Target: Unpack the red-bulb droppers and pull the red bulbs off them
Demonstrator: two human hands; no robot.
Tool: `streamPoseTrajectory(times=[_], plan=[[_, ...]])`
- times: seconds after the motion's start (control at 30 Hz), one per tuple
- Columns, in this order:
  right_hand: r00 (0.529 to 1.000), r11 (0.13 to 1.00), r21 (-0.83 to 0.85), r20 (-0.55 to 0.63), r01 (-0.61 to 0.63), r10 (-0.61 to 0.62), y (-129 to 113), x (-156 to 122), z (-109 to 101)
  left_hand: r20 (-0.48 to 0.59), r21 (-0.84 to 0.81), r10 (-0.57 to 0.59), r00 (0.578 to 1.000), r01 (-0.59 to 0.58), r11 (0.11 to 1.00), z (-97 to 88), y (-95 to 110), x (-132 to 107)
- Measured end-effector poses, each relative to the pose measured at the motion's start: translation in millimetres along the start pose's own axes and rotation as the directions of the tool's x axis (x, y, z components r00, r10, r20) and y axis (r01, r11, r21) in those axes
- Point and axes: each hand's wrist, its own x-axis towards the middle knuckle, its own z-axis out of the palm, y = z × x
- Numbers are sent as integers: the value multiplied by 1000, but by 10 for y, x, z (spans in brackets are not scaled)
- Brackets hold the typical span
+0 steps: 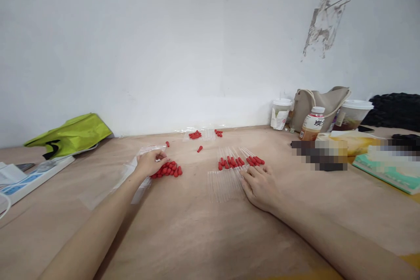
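My left hand [151, 162] reaches over a pile of red rubber bulbs [170, 169]. Its thumb and fingers come together at the top edge of the pile, with red showing between them. On the right, my right hand [261, 184] rests with curled fingers at the end of a row of clear thin tubes [225, 187]; whatever lies under those fingers is hidden. Just beyond that row lie clear droppers with red bulbs [231, 162], their narrow tips pointing to the wall. A clear plastic bag [129, 170] lies partly under my left wrist.
Near the wall lie more red bulbs [195, 134] on clear plastic, and a loose bulb [200, 148]. To the left are a lime-green bag [78, 131] and a power strip [42, 179]. A bottle [313, 124], lidded cups [281, 113], a grey bag [323, 100] and a tissue pack [383, 170] stand right.
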Motion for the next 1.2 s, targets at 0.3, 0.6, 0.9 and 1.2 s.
streamPoseTrajectory(times=[0.3, 0.6, 0.9, 1.2], plan=[[998, 998, 57, 55, 2, -5, 4, -3, -66, -28, -26, 4, 1000, -5, 1000, 14, -25, 24], [997, 994, 81, -9, -76, 77, 94, 67, -83, -147, -35, 34, 989, -39, 999, -34, 131, -14], [876, 926, 377, 451, -11, -173, 705, 181, -328, 89, -227, 354, 931, -327, 917, 358, 1152, -320], [792, 882, 454, 582, -129, -184, 804, 168, -156, 392, -243, 145, 909, -50, 969, 659, 1445, 14]])
